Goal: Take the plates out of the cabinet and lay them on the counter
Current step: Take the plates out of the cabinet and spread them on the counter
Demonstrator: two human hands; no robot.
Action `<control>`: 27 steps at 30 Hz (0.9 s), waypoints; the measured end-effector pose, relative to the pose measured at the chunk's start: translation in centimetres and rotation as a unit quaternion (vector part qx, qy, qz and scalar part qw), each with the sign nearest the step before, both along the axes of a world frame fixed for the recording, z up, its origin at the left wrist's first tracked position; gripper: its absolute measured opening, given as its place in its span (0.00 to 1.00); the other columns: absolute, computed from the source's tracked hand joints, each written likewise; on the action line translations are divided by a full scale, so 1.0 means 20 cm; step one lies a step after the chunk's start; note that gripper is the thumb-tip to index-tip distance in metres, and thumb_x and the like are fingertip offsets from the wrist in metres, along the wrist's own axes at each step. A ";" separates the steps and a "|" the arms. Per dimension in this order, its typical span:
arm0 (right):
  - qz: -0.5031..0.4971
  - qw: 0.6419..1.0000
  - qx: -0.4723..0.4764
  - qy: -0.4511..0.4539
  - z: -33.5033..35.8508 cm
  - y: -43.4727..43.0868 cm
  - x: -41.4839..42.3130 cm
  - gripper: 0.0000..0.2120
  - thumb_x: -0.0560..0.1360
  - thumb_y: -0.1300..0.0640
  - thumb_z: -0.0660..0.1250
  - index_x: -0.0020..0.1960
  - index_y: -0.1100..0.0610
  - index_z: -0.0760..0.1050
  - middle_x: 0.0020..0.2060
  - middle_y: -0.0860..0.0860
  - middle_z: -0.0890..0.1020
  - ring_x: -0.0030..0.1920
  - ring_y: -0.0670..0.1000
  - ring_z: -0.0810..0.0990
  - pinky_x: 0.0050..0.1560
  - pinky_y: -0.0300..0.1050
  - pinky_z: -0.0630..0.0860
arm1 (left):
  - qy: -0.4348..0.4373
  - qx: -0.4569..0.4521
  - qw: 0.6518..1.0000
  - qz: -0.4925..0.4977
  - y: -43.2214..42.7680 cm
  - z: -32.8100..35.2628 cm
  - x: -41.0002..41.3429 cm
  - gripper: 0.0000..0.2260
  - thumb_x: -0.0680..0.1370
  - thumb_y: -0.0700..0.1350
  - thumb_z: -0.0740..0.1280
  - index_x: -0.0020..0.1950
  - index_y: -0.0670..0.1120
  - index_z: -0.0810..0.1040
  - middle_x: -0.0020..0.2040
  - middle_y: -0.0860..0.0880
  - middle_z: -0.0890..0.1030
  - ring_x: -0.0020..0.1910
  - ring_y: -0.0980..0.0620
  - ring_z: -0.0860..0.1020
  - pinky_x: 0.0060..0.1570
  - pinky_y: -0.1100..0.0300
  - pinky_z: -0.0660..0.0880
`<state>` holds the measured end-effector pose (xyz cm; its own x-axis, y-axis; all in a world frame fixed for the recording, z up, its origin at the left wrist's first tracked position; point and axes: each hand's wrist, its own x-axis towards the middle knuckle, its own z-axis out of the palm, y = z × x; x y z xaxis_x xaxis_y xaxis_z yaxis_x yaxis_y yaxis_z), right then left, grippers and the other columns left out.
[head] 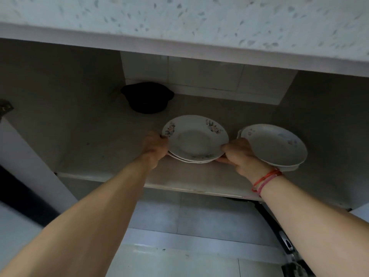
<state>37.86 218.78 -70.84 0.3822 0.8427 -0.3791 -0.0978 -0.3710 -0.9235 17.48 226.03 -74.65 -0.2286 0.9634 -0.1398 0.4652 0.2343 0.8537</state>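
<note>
Gripping from both sides, we are holding a small stack of white round ceramic plates with pink flower prints point(194, 139) inside the open cabinet under the speckled white stone counter point(179, 23). Our left hand point(154, 149) is closing around the stack's left rim, thumb on top and fingers underneath, while our right hand point(242, 154) is clamping the right rim the same way. At least two plates are showing in the stack, the lower one's edge peeking out at the near side. We cannot tell whether the stack is lifted or lying on the pale cabinet shelf point(111, 154). Red and pink thread bracelets point(266, 181) are circling our right wrist. Just beside the right hand, a second pile of white shallow dishes with faint flower marks point(274, 145) is sitting on the same shelf, apart from the held stack. Farther back, near the tiled rear wall, a black lidded pot point(147, 97) is standing on the shelf. Grey floor tiles point(189, 236) are showing below the shelf's front edge.
</note>
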 end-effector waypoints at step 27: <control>0.097 0.970 -0.174 -0.141 0.68 -1.09 -0.31 0.10 0.68 0.62 0.65 0.43 0.68 0.79 0.44 0.65 0.84 0.47 0.65 0.84 0.45 0.68 0.81 | -0.061 -0.196 0.979 0.002 -1.24 0.75 -0.49 0.13 0.66 0.45 0.62 0.44 0.42 0.81 0.43 0.42 0.85 0.42 0.42 0.83 0.39 0.39 0.82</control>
